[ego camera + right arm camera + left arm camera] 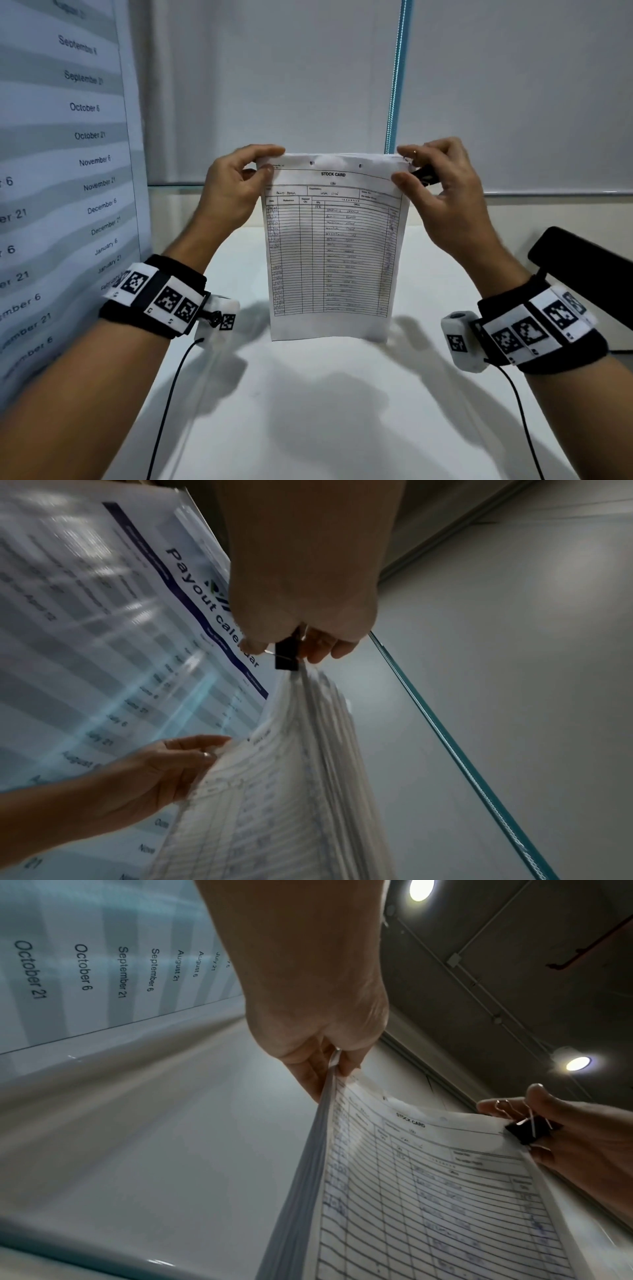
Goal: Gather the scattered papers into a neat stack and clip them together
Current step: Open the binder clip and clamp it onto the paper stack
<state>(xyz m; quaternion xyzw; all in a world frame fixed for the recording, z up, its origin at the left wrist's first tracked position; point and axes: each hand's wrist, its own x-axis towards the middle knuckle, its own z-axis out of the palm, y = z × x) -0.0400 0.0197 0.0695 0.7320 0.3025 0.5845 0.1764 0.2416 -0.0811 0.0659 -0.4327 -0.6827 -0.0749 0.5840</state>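
Note:
A stack of white papers (332,246) with a "STOCK CARD" form on top hangs upright above the table. My left hand (236,185) pinches its top left corner, thumb in front and fingers behind; the left wrist view shows the stack's edge (308,1164) running down from that pinch. My right hand (438,185) holds a black binder clip (424,174) at the top right corner. The clip (525,1130) (287,653) sits against that corner, its wire handles between thumb and fingers. Whether its jaws are over the sheets cannot be told.
A white table (325,394) lies below the papers. A large payout calendar poster (68,171) covers the wall on the left. A white blind with a teal cord (397,75) hangs behind. A dark object (582,260) sits at the right edge.

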